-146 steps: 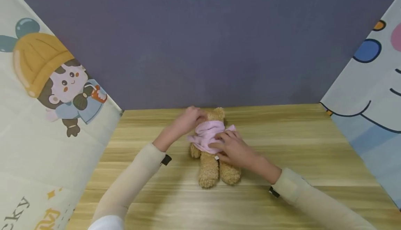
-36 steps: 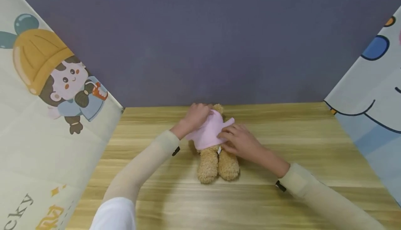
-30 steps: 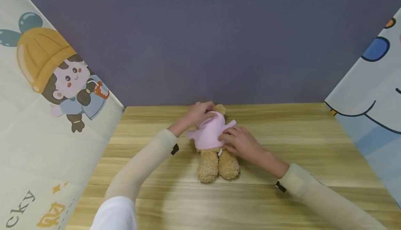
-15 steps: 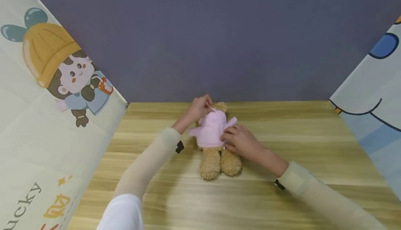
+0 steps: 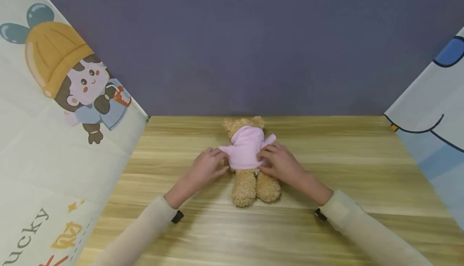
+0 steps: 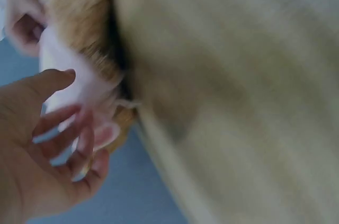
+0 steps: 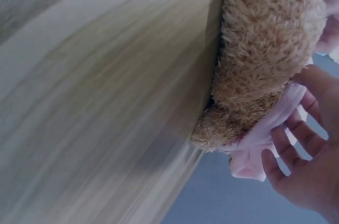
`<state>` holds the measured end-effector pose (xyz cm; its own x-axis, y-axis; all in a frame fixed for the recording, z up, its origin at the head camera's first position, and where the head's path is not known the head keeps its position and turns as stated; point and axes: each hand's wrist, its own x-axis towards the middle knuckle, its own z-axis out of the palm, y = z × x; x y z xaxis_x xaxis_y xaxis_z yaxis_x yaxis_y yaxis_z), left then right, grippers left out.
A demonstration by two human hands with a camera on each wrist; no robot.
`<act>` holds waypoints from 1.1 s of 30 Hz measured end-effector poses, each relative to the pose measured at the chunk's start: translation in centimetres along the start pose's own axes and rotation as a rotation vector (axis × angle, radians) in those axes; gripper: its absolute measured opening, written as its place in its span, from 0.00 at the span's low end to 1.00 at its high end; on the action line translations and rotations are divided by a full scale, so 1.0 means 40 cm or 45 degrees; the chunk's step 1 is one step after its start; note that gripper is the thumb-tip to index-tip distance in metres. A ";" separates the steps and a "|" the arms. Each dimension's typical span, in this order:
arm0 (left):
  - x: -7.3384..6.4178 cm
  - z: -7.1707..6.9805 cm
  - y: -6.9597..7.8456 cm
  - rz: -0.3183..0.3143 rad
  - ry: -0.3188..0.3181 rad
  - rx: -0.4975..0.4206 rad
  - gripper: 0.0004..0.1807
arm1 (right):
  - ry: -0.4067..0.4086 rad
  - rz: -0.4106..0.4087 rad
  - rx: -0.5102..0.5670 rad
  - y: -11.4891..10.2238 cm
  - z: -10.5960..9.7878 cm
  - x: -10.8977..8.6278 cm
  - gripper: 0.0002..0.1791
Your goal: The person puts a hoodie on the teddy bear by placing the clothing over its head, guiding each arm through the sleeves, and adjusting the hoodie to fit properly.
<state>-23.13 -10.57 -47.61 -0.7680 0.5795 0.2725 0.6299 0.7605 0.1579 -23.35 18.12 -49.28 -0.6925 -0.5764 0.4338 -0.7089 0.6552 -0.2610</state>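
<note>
A light-brown teddy bear [image 5: 243,189] lies on the wooden table, legs toward the person, its face not visible. It wears a pink hooded top [image 5: 245,153] with sleeves sticking out to both sides; the hood covers part of the head. At the top's left sleeve is my left hand [image 5: 210,164], its fingers loosely bent and apart in the blurred left wrist view. My right hand [image 5: 282,164] pinches the top's right lower side between thumb and index finger. The remaining right fingers [image 7: 286,150] are bent beside the cloth. The bear's arms are hidden.
A dark grey-blue panel [image 5: 253,48] rises behind the table [image 5: 246,233], close to the bear's head. Printed cartoon sheets stand at the left [image 5: 25,145] and right [image 5: 435,145]. Each wrist wears a beige band with a small black piece.
My left hand has let go near the hood and come down to the left sleeve. The pink top, bunched earlier, now lies smooth over the bear's body. The right hand has stayed at its side.
</note>
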 end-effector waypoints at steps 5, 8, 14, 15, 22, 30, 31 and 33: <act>-0.008 0.043 0.031 -0.026 -0.006 0.201 0.25 | 0.019 -0.032 -0.020 -0.002 -0.001 0.002 0.14; -0.006 0.059 0.040 0.017 0.030 0.275 0.17 | 0.022 -0.036 -0.005 -0.003 0.004 -0.001 0.14; 0.031 0.058 0.012 0.182 0.010 0.221 0.06 | 0.044 -0.082 0.006 0.002 0.009 0.007 0.12; 0.042 0.050 0.001 0.202 -0.020 0.201 0.06 | 0.046 -0.095 0.001 0.003 0.007 0.012 0.12; 0.112 -0.011 -0.058 0.339 -0.148 0.272 0.09 | -0.037 -0.130 -0.019 0.011 -0.010 0.034 0.11; 0.120 0.008 -0.033 0.324 -0.109 0.293 0.22 | -0.121 -0.197 -0.035 0.019 -0.015 0.041 0.10; 0.121 0.017 -0.031 0.333 -0.096 0.280 0.21 | -0.121 -0.202 -0.030 0.019 -0.015 0.040 0.10; 0.126 0.037 -0.032 0.388 -0.065 0.270 0.18 | -0.120 -0.212 -0.029 0.018 -0.010 0.039 0.10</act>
<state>-27.98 -8.21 -47.83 -0.5572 0.7984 0.2281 0.7966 0.5915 -0.1244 -24.88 17.88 -48.43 -0.5761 -0.7203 0.3863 -0.8123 0.5571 -0.1726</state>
